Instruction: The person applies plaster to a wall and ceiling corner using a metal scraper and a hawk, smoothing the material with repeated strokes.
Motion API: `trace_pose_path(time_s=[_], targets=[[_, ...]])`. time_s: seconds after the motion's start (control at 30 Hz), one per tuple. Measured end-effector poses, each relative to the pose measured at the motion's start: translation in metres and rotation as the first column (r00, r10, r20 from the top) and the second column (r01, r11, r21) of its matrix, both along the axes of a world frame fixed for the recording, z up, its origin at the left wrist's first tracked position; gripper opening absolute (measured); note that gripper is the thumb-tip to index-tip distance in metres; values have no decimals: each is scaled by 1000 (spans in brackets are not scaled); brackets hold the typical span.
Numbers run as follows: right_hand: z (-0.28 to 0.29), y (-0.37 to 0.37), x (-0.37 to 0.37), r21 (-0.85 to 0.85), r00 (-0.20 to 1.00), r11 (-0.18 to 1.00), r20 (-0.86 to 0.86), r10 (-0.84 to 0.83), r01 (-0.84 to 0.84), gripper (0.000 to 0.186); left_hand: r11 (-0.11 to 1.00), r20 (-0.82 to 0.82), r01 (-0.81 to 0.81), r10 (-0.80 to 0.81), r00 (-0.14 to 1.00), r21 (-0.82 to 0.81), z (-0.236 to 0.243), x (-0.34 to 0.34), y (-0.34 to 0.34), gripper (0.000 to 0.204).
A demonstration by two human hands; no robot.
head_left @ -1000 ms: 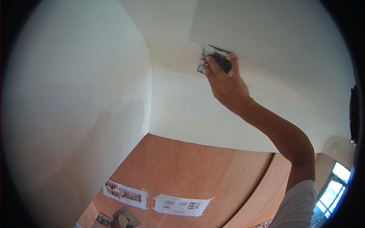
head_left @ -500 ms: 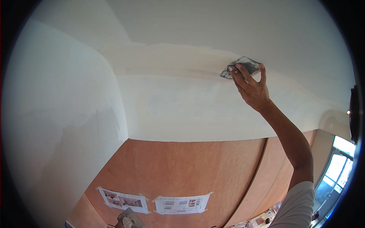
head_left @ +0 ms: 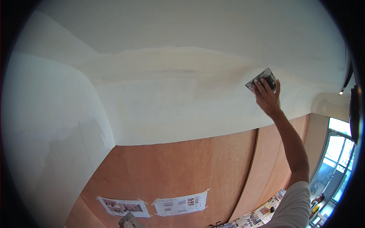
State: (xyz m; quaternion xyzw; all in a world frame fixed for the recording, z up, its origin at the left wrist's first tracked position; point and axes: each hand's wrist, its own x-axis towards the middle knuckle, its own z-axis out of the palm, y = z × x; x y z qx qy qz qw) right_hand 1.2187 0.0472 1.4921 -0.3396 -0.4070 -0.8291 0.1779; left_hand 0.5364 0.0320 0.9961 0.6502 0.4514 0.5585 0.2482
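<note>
High up on the curved white plaster, my right hand (head_left: 267, 96) grips a thin dark square scraper (head_left: 269, 75) smeared with light filler. The fingers press on its face, the thumb sits at its right edge, and it lies against the curve between wall and ceiling. Beige damp-looking filler (head_left: 213, 85) spreads along this curve to the left of the hand. A grey metal trowel blade (head_left: 131, 220) pokes in at the bottom edge. What holds it is hidden, and my left hand is out of sight.
Below the plaster runs a reddish-brown wooden panel wall (head_left: 171, 163) with two printed sheets taped on, one a page of pictures (head_left: 123, 207). Newspapers (head_left: 262, 212) lie at lower right. Beyond are a glass door (head_left: 334, 163) and a person in yellow (head_left: 315, 208).
My right hand has moved right and a little down along the curve with the scraper, which is now flatter and turned. The view has shifted, and the trowel blade sits lower.
</note>
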Motion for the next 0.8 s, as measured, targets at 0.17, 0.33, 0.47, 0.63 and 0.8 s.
trace_pose_path(time_s=[0.17, 0.33, 0.47, 0.63, 0.8], targets=[[-94, -4, -25, -123, 917, 966, -360, 171, -228, 50, 988, 220, 122, -99, 971, -93, -5, 4, -1, 43], [-174, 7, -88, -199, 733, 824, -596, 327, -530, 54, 839, 940, 527, -58, 335, -136, -55, -9, 41, 28], [-209, 3, -135, -252, 667, 699, -617, 417, -669, 54, 841, 909, 449, 111, 402, -302, -1, 29, 15, 32], [-207, 38, -181, -383, 711, 607, -485, 510, -696, 51, 752, 919, 639, -125, 375, -159, -90, -41, 52, 38], [-155, 44, -232, -449, 724, 571, -360, 588, -687, 52, 850, 962, 520, -67, 263, -83, -7, 12, 32, 42]])
